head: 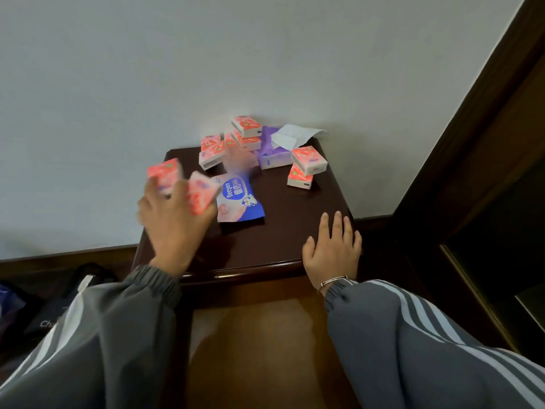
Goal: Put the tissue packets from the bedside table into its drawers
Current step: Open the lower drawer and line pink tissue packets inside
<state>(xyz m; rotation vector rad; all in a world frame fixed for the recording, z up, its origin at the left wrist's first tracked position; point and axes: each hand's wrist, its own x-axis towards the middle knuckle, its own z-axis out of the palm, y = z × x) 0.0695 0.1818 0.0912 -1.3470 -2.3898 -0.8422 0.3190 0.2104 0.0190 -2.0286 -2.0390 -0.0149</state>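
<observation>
Head view, left hand: I see my left hand [174, 214] raised over the front-left corner of the bedside table [295, 222]. It is blurred, with its back toward me, and its fingers are curled round two pink tissue packets [165, 175], side by side.
Head view, right hand: my right hand [333, 246] lies palm down on the top at the front-right corner. The fingers are straight and hold nothing. A bracelet [333, 281] sits at the wrist.
Head view, packets on top: a pink pile [246, 126] sits at the back edge near the middle, partly stacked. A leaning pair [309, 160] sits near the right edge.
Head view, other things: a blue wipes pack [240, 202] lies flat mid-top, just beside the held packets. A purple tissue pack [271, 156] with a white sheet [295, 134] sticking up stands at the back, between pile and pair.
Head view, edges: the back edge meets the wall [118, 84], and a dark wood frame [472, 143] stands close off the right edge.
Head view, open room: I see bare top along the front edge between my hands, and between the wipes pack and the pair.
</observation>
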